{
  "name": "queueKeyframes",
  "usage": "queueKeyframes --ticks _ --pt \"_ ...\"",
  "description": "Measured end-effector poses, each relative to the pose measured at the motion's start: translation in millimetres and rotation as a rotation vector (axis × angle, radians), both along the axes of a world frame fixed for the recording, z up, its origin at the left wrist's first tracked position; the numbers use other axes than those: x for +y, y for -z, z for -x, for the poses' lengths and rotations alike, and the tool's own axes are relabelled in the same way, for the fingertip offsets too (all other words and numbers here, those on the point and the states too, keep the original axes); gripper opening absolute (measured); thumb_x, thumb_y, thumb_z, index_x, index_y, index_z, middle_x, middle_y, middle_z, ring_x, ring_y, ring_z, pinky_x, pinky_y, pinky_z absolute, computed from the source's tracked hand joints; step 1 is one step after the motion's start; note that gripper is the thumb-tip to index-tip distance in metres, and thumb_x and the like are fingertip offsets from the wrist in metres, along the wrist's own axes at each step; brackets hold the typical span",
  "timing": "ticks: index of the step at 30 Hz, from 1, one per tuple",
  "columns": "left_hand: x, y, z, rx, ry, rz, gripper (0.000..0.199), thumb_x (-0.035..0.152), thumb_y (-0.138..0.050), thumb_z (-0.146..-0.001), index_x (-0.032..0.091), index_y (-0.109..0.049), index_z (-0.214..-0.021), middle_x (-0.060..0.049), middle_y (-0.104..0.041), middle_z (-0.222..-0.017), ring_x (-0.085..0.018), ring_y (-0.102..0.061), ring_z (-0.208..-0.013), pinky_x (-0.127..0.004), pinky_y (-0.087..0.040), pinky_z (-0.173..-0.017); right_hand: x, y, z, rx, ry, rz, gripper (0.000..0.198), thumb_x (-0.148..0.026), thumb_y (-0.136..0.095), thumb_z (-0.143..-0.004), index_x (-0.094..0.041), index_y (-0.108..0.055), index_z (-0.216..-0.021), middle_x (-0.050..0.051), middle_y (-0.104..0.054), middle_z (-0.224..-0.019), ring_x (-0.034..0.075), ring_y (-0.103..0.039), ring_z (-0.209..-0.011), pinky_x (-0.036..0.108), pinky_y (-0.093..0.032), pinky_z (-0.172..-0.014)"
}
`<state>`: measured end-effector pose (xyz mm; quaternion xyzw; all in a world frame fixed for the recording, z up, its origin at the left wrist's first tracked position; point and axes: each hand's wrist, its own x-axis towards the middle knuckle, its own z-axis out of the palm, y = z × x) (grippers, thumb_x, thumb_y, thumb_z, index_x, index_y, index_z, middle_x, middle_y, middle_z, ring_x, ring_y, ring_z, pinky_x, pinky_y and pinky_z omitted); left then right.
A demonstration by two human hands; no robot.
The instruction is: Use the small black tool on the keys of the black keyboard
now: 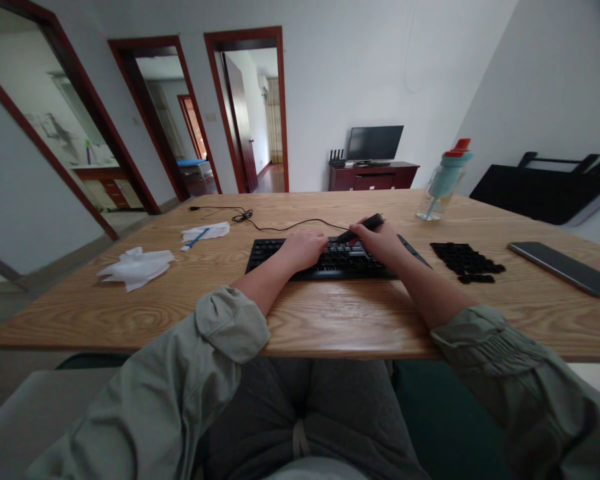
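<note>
A black keyboard (353, 267) lies on the wooden table in front of me; keys look absent from part of its middle and right. My left hand (305, 248) rests on its left half, fingers bent together against it, fingertips partly hidden. My right hand (380, 241) is closed around a thick black stick-shaped tool (375, 221), its lower end slanting down to the left over the keys; the exact kind is unclear. Right of the keyboard, loose black keycaps (463, 257) lie grouped together. The keyboard's cable (300, 224) runs off behind to the left.
On the left lie a crumpled white tissue (137, 267) and a folded one (215, 231) with a thin blue-and-white brush-like stick (196, 239) on it. A water bottle (443, 180) stands at the back right. A dark phone (567, 267) lies at the right edge.
</note>
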<state>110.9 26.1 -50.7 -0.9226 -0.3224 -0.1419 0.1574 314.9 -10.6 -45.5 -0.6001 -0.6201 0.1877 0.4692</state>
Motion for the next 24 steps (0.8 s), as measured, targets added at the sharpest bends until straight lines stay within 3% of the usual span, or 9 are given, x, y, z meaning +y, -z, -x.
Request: queueKeyframes --ticks 9,14,24 --pt "-1 0.7 0 0.023 0.039 -0.023 0.028 0.025 -0.045 -0.095 0.018 -0.072 -0.092 -0.007 -0.071 -0.096 -0.022 -0.065 -0.094 -0.033 -0.048 -0.078 -6 -5 4 0.062 0.006 0.06 0.032 -0.044 -0.057 -0.081 -0.017 -0.069 -0.068 0.005 -0.065 -0.06 0.021 -0.06 -0.066 0.032 -0.047 -0.065" --pt "-2 0.8 0 0.027 0.029 -0.017 0.027 0.023 -0.045 -0.093 0.019 -0.072 -0.093 -0.007 -0.072 -0.096 -0.022 -0.066 -0.091 -0.032 -0.047 -0.076 -2 -3 3 0.027 0.027 0.049 0.03 -0.043 -0.056 -0.081 -0.017 -0.069 -0.071 0.007 -0.07 -0.068 0.021 -0.061 -0.069 0.032 -0.047 -0.067" --pt "-3 7.7 2 0.038 0.039 -0.016 0.029 0.021 -0.044 -0.093 0.016 -0.073 -0.096 -0.009 -0.071 -0.095 -0.023 -0.066 -0.087 -0.033 -0.047 -0.074 -3 5 -2 -0.028 -0.076 -0.076 0.026 -0.046 -0.059 -0.077 -0.02 -0.059 -0.075 0.002 -0.066 -0.066 0.019 -0.06 -0.069 0.032 -0.045 -0.07"
